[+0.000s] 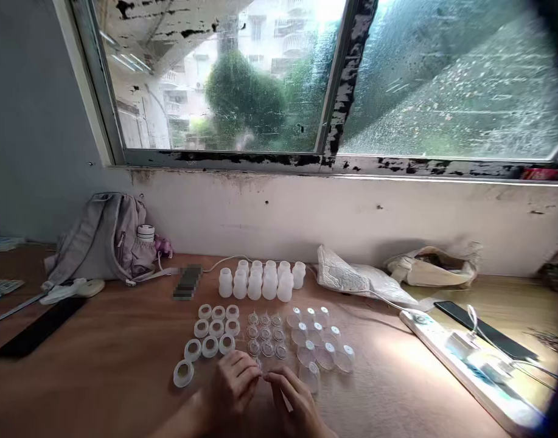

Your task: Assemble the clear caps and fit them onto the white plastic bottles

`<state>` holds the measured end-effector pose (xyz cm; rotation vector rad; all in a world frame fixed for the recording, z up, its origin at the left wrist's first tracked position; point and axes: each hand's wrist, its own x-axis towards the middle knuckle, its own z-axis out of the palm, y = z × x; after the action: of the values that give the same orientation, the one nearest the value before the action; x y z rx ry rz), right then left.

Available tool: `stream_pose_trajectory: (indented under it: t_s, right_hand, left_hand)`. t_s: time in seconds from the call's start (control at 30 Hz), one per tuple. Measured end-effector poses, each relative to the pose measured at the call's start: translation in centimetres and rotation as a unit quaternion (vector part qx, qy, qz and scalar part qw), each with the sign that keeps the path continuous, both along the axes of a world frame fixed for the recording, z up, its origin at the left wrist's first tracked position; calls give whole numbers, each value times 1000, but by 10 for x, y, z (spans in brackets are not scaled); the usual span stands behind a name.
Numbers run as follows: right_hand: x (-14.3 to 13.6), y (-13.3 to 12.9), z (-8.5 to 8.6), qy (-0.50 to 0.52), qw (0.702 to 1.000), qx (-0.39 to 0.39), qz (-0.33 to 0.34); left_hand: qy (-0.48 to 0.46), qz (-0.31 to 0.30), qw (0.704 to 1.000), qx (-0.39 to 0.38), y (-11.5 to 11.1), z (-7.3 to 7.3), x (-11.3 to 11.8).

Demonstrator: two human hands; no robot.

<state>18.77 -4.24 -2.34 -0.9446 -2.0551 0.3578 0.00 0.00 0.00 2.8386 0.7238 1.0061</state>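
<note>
Far wall (306, 213) stained below a peeling window (269, 79); daylight falls on the wooden desk (100, 365) at right.

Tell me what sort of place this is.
Probably a makeshift assembly spot at a home desk: a wooden table under a worn window, a backpack, and rows of small white bottles and rings.

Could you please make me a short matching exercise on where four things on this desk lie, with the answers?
Things:
1. white bottles
2. backpack
3. power strip
4. ring caps

Places:
A. on the right, in the sunlight
B. far left, against the wall
C. back row, nearest the wall
D. just left of the clear nipples

Pairs: 1-C, 2-B, 3-A, 4-D
</note>
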Motion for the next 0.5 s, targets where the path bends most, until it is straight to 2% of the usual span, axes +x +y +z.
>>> stream_pose_trajectory:
  t_s: [0.13, 0.27, 0.5]
  right_hand:
    - [1, 8, -9, 30, 999, -15, -31]
    - [-1, 11, -8, 54, 994, -36, -90]
    - [-3, 8, -1, 32, 993, -47, -105]
  left_hand:
    - [-20, -14, 999, -37, 0, -8, 6]
    - [-50, 9, 995, -82, 1, -6, 0]
    - [-54, 33, 993, -98, 1, -1, -8]
